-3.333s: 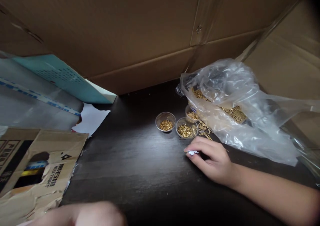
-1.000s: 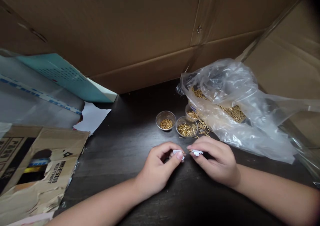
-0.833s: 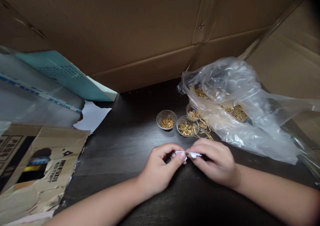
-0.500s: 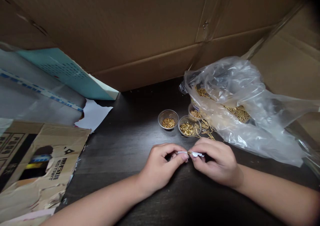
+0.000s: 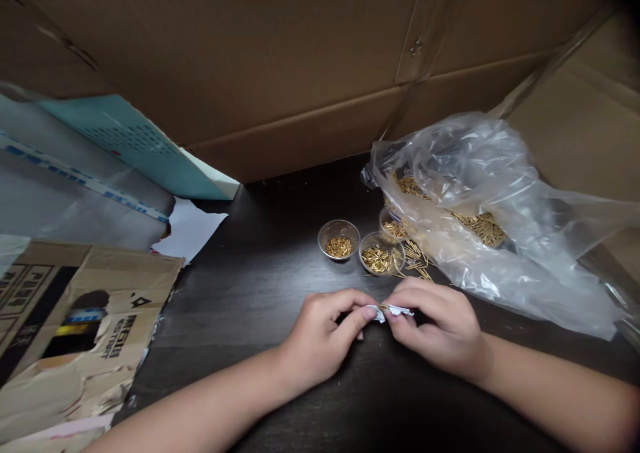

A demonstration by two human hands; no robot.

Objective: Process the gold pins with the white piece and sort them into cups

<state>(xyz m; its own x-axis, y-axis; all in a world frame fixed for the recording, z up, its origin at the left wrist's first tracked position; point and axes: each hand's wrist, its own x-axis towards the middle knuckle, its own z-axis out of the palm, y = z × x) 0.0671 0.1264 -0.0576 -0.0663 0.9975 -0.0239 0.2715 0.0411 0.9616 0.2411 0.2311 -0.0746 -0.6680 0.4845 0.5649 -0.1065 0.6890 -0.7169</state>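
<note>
My left hand (image 5: pixel 333 329) pinches a small piece of white paper or tape (image 5: pixel 377 313) between thumb and forefinger. Facing it, my right hand (image 5: pixel 437 323) pinches another white strip (image 5: pixel 401 311). A thin brass-coloured pin (image 5: pixel 384 306) bridges the small gap between the fingertips; which hand grips it I cannot tell. Just beyond the hands stand clear plastic cups of small brass parts: a left cup (image 5: pixel 339 241), a middle cup (image 5: pixel 382 254) and a back cup (image 5: pixel 392 229) partly under a plastic bag. Loose brass pins (image 5: pixel 418 261) lie beside them on the dark table (image 5: pixel 240 306).
A crumpled clear plastic bag (image 5: pixel 525 253) with many brass pins (image 5: pixel 483 229) spreads at the right. Tall cardboard walls (image 5: pixel 280 59) close off the back and right. Torn cardboard (image 5: pixel 120 319), a grey wrapped package (image 5: pixel 75 186) and a teal box (image 5: pixel 150 143) stand at the left.
The white piece at my left fingertips has turned and now hangs lower, showing a broader face. Both hands stay close together; the whole view has shifted slightly.
</note>
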